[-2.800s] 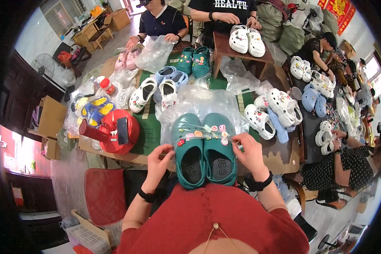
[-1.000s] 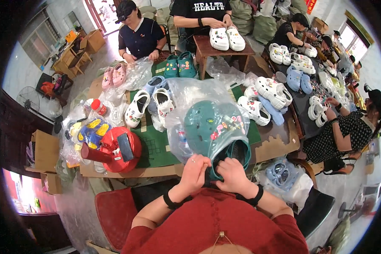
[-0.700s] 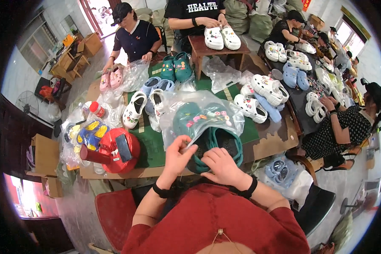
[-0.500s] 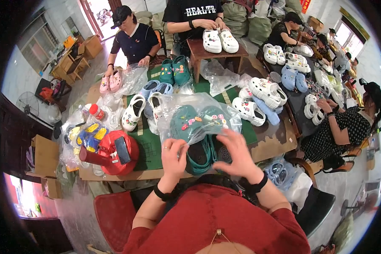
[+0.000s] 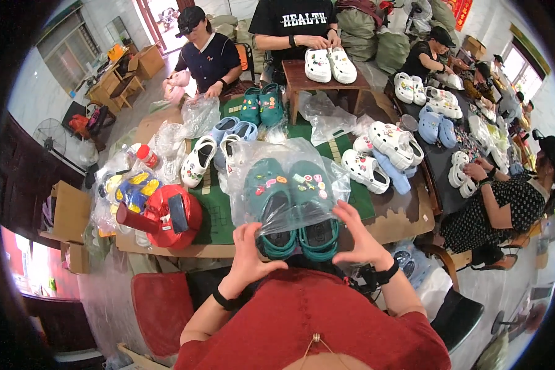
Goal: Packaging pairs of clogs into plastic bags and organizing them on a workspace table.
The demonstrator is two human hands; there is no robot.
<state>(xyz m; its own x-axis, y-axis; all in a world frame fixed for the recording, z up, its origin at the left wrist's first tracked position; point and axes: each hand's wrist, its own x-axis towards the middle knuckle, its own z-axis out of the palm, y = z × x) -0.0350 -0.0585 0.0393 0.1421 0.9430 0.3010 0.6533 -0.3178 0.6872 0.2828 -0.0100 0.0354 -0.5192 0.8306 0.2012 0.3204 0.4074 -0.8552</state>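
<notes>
In front of me lies a pair of dark green clogs (image 5: 280,213) with colourful charms, toes pointing away. A clear plastic bag (image 5: 283,150) covers their front parts, while the heels and straps stick out of its near edge. My left hand (image 5: 253,254) is beside the left clog's heel, thumb and fingers spread, at the bag's left corner. On the other side my right hand (image 5: 359,242) is likewise spread, fingertips at the bag's right edge. Neither hand is closed round a clog. Whether the fingertips touch the bag film is hard to tell.
Left of the clogs stands a red round container (image 5: 174,217) with a phone (image 5: 177,216) on it. White clogs (image 5: 198,161) and blue clogs (image 5: 233,128) lie beyond. More white clogs (image 5: 393,145) sit at the right. Co-workers handle clogs around the tables, one at a small wooden stool (image 5: 325,86).
My hands have spread apart and come down beside the heels. More of both heels shows below the bag's edge. Across the table, a co-worker has lifted the pink clogs.
</notes>
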